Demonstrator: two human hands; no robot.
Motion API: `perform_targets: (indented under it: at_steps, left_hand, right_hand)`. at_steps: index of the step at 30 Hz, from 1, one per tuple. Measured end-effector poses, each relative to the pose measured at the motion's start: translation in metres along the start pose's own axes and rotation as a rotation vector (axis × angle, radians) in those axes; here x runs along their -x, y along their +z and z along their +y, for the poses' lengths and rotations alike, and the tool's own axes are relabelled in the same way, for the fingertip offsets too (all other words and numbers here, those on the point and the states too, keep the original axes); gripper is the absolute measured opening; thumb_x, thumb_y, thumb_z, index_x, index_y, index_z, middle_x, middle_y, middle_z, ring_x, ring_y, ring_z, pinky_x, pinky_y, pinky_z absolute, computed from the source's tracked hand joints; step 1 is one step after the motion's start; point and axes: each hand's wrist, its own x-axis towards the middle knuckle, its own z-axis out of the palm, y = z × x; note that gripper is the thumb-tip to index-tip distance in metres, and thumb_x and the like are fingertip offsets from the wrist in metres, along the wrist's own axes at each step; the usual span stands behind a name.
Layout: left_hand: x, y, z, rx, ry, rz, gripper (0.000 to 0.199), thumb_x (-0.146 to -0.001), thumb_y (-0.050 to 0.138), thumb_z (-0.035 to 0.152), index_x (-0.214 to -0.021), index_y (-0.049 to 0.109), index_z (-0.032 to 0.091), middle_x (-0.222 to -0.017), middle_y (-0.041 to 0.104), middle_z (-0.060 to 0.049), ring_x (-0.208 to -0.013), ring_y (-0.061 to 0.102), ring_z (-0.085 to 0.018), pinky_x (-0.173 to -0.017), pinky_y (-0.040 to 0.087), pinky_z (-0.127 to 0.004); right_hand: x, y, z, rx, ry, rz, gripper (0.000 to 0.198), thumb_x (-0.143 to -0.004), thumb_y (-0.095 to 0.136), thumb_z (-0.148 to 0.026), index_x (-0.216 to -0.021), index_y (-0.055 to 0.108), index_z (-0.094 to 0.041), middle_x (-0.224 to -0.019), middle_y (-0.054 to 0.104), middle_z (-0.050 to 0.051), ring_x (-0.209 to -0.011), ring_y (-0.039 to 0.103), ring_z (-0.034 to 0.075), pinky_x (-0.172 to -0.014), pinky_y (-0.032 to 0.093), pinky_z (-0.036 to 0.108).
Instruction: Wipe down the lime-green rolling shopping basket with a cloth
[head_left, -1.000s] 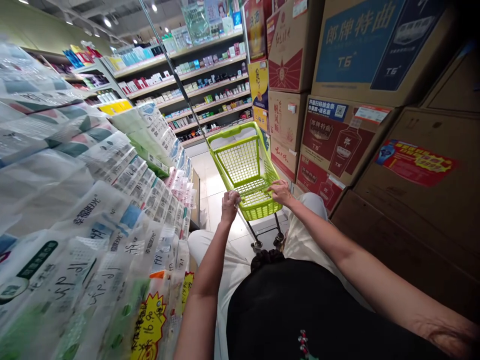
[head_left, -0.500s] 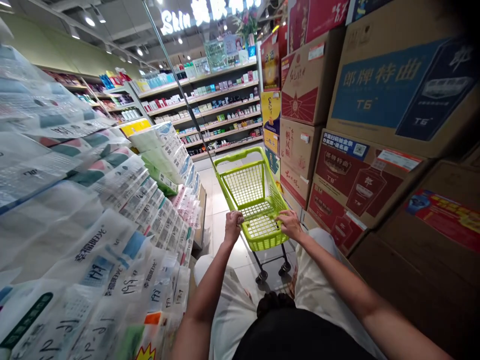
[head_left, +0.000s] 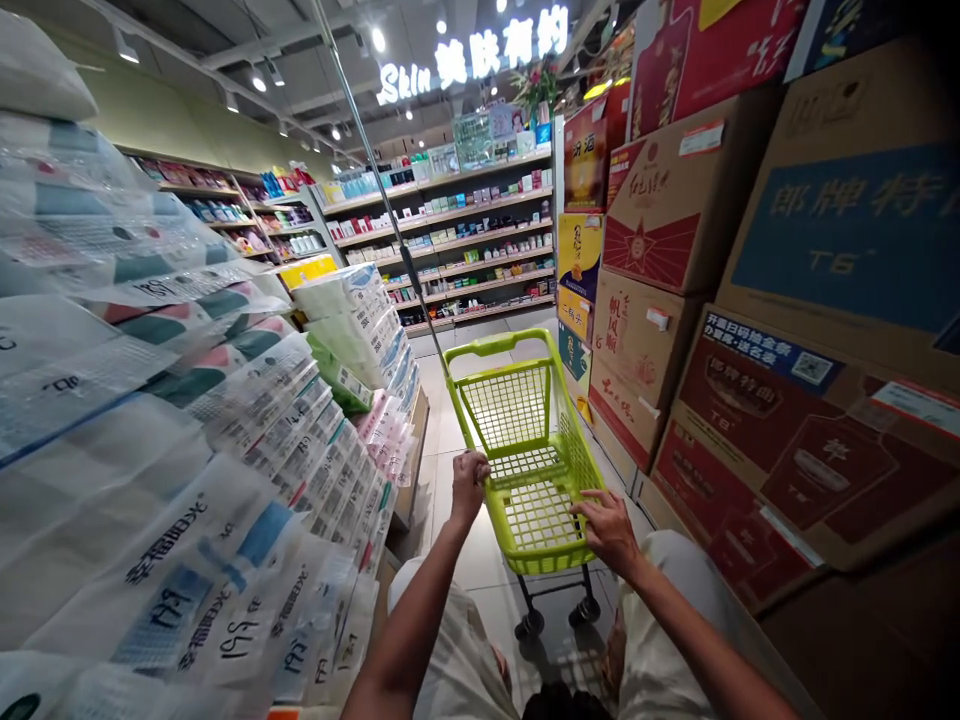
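Observation:
A lime-green shopping cart (head_left: 551, 560) with a grid-walled basket stands in front of me between my knees. No goods are visible in its basket. My left hand (head_left: 470, 478) is closed around the basket's left rim. On the opposite rim rests my right hand (head_left: 606, 525), its fingers bent over the edge and the index finger stretched inward. A thin metal pole (head_left: 406, 255) with a dark sleeve slants up and left from the cart's far left corner. Black wheels (head_left: 529, 624) show beneath the basket's near end.
Plastic-wrapped tissue packs (head_left: 247, 560) with handwritten prices are piled along the left. Stacked cardboard liquor boxes (head_left: 652, 335) line the right side. Tiled floor (head_left: 431, 480) runs between them towards shelves (head_left: 480, 235) of small packaged goods under a lit sign.
My view has tilted up and turned left, so the cart and shelves sit lower and further right. Both hands stay on the cart's rims.

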Motion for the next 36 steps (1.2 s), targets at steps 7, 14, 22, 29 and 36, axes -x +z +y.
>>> perform_targets:
  at_steps: [7, 14, 22, 29, 36]
  left_hand:
    - [0.071, 0.001, -0.004, 0.002, 0.069, -0.044, 0.033, -0.090, 0.048, 0.004, -0.103, 0.069, 0.025, -0.112, 0.060, -0.011, -0.124, 0.058, -0.027, -0.108, 0.051, -0.048]
    - [0.018, 0.000, -0.010, -0.020, 0.038, 0.005, 0.029, -0.092, 0.047, 0.005, -0.101, 0.067, 0.024, -0.110, 0.060, -0.010, -0.117, 0.061, -0.026, -0.103, 0.054, -0.047]
    - [0.009, 0.009, -0.020, -0.056, 0.089, -0.011, 0.036, -0.088, 0.046, 0.001, -0.103, 0.068, 0.025, -0.112, 0.059, -0.010, -0.121, 0.059, -0.026, -0.102, 0.054, -0.046]
    - [-0.016, 0.015, -0.002, -0.010, 0.088, -0.015, 0.023, -0.091, 0.050, 0.007, -0.091, 0.066, 0.023, -0.106, 0.063, -0.010, -0.117, 0.058, -0.026, -0.101, 0.054, -0.047]
    - [0.039, 0.016, -0.002, -0.059, 0.198, -0.164, 0.040, -0.086, 0.048, -0.001, -0.107, 0.069, 0.025, -0.122, 0.060, -0.013, -0.130, 0.053, -0.029, -0.107, 0.053, -0.052]
  right_hand:
    - [0.011, 0.006, 0.005, 0.044, 0.034, 0.013, 0.040, -0.072, 0.045, 0.000, -0.088, 0.070, -0.027, -0.090, 0.078, -0.001, -0.117, 0.065, 0.024, -0.112, 0.035, 0.044]
    - [0.008, 0.005, 0.001, 0.023, 0.000, 0.028, 0.037, -0.074, 0.045, 0.000, -0.086, 0.068, -0.027, -0.085, 0.076, 0.000, -0.113, 0.066, 0.025, -0.112, 0.033, 0.047]
    - [0.002, 0.001, 0.011, -0.031, 0.003, 0.055, 0.039, -0.072, 0.046, 0.001, -0.087, 0.069, -0.027, -0.086, 0.076, -0.002, -0.111, 0.065, 0.023, -0.111, 0.032, 0.043]
    - [-0.007, -0.006, 0.021, -0.011, -0.002, -0.001, 0.038, -0.073, 0.047, -0.001, -0.088, 0.071, -0.027, -0.090, 0.079, -0.001, -0.112, 0.065, 0.024, -0.110, 0.031, 0.043]
    - [-0.015, -0.009, 0.044, -0.045, -0.024, -0.023, 0.040, -0.072, 0.046, -0.001, -0.087, 0.072, -0.027, -0.089, 0.079, -0.002, -0.110, 0.064, 0.023, -0.109, 0.030, 0.041]
